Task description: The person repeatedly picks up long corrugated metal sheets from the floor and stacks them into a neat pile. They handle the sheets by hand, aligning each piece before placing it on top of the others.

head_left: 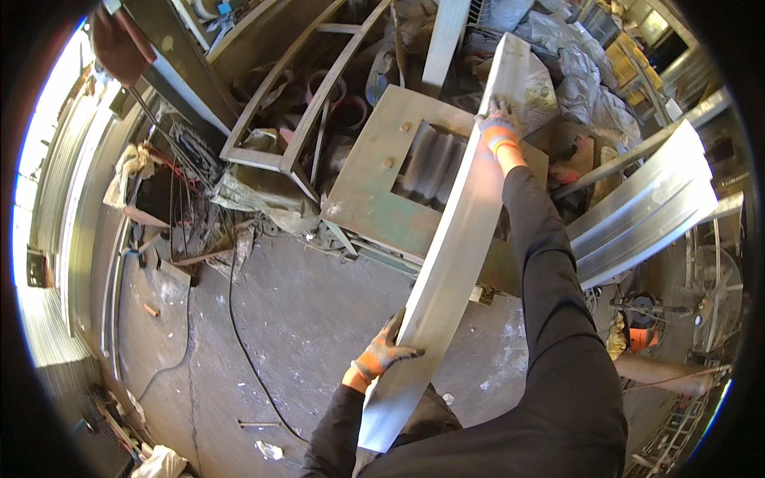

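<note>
A long, pale metal panel [458,247] slants from near my body up over a worn green-grey metal machine [362,179]. My left hand [382,350], in an orange and grey glove, grips its near left edge with the thumb across the top; the other fingers are partly hidden under it. Stretched far forward, my right hand [500,131], gloved the same way, is laid across the panel's far part and closed over its width. Beneath the panel, the machine's top has a rectangular opening with a ribbed, dark metal part [434,163] inside.
A curved, ribbed metal sheet [645,203] juts out at the right. A metal frame [319,88] leans behind the machine at the left, among clutter. Crumpled silvery sacks [578,72] lie at the back. A black cable [235,307] crosses the concrete floor [271,350].
</note>
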A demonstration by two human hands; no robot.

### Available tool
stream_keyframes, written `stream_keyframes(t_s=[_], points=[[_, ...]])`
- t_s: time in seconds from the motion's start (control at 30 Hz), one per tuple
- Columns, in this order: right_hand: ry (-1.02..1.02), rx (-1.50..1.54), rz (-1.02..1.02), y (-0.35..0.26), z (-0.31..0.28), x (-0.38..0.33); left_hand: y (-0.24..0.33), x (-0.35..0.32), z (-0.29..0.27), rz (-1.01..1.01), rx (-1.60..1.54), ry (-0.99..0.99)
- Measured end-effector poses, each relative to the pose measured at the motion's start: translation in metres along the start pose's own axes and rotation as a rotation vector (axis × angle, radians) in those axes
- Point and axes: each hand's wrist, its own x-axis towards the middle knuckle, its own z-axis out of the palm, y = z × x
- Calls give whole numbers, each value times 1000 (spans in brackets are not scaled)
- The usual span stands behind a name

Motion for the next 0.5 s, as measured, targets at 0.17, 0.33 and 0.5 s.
stream_keyframes(t_s=[0.17, 0.33, 0.5], points=[[102, -31, -75, 17, 7, 29, 4, 31, -5, -78, -227, -30], [146, -30, -19, 16, 13, -9, -3, 4, -19, -155, -294, -82], [196, -77, 1, 1, 7, -90, -25, -63, -38, -136, -60, -95]])
